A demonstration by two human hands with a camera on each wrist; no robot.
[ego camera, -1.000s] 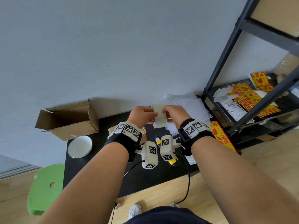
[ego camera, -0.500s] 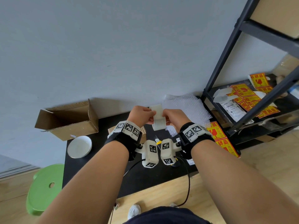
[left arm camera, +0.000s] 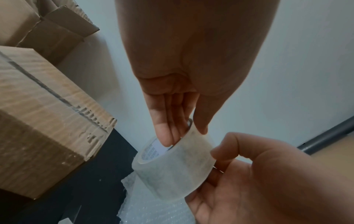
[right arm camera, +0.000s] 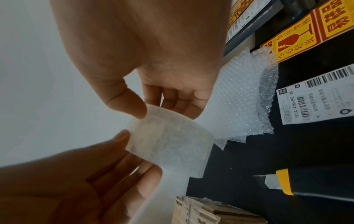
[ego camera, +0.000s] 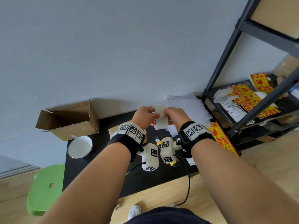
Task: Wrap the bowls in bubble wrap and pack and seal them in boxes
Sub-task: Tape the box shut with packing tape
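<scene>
From the head view, both hands hold a tape roll (ego camera: 159, 118) in the air above the black table (ego camera: 103, 172), near the bubble wrap (ego camera: 186, 107); left wrist view: left hand (left arm camera: 184, 91) pinches its rim; right wrist view: right hand (right arm camera: 153, 63) grips it

The wrists cover most of the closed box (ego camera: 113, 131) at the head view's centre. The utility knife (right arm camera: 306, 186) runs off the right wrist view's right edge. Tape roll (left arm camera: 172, 165) core print is unreadable.
</scene>
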